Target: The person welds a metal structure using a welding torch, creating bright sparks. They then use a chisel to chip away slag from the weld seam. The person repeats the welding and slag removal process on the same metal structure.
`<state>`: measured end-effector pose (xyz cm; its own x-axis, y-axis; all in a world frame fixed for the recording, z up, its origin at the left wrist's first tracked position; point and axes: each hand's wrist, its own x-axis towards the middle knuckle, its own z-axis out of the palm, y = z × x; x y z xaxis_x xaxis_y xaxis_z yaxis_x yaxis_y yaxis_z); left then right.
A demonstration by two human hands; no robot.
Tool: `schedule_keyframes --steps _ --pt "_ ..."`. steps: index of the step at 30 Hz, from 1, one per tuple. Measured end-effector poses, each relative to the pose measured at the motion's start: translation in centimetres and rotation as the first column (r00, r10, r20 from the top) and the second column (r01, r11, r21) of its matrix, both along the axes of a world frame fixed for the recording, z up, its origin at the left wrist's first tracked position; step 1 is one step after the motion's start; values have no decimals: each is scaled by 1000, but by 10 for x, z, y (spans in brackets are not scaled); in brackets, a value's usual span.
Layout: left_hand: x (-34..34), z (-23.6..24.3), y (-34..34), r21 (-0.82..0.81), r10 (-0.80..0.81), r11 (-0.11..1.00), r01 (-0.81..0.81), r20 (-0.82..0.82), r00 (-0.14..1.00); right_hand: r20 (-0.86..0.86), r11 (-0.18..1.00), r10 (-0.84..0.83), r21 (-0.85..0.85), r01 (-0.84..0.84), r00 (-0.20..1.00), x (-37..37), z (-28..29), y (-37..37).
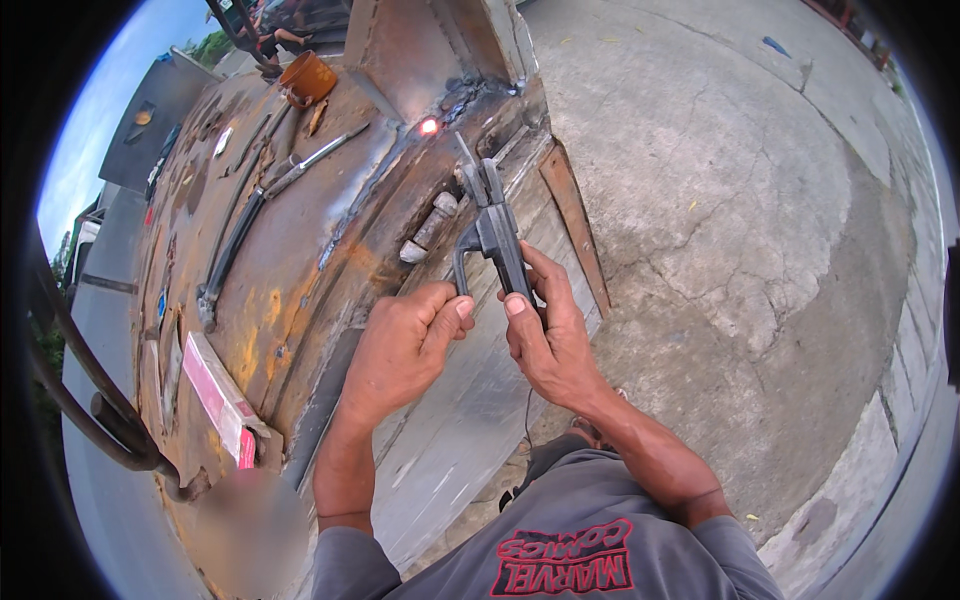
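The holder (500, 235) was by the right edge of the rusty deck (305, 215), its handle gripped in the right hand (552, 345), its curved lever pinched by the left hand (405, 345). Concrete floor (690, 150) lay open rightward. Leftward, a long tool (241, 225), box (218, 390) and orange pot (308, 78) took up deck space; a spot (429, 126) glowed beside the upright plate (400, 50).

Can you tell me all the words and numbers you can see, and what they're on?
Grey shirt: two lines of big, red-outlined letters on a dark patch, upside down in this view; I won't copy the words.
Pink-and-white box: any printing is too small and blurred to read.
Dark clamp-like tool in the hands: no lettering I can make out.
I can't make out any numbers.
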<state>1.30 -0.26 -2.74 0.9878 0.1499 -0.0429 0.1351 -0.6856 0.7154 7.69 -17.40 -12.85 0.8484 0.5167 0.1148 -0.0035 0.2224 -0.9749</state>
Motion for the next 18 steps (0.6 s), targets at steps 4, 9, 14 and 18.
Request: schedule_keyframes --steps 4,9,14,18 --pt "2 -1 0 114 -12 993 19 -66 998 141 993 -112 -21 116 984 4 -12 7" --pt "2 3 -2 149 -41 988 49 -55 998 327 973 -199 -49 226 924 17 -5 10" --pt "1 9 -3 139 -56 988 67 -76 996 320 966 -180 -120 228 930 26 0 8" --pt "0 8 -1 145 -41 988 57 -106 994 317 960 -176 -152 233 932 29 0 9"
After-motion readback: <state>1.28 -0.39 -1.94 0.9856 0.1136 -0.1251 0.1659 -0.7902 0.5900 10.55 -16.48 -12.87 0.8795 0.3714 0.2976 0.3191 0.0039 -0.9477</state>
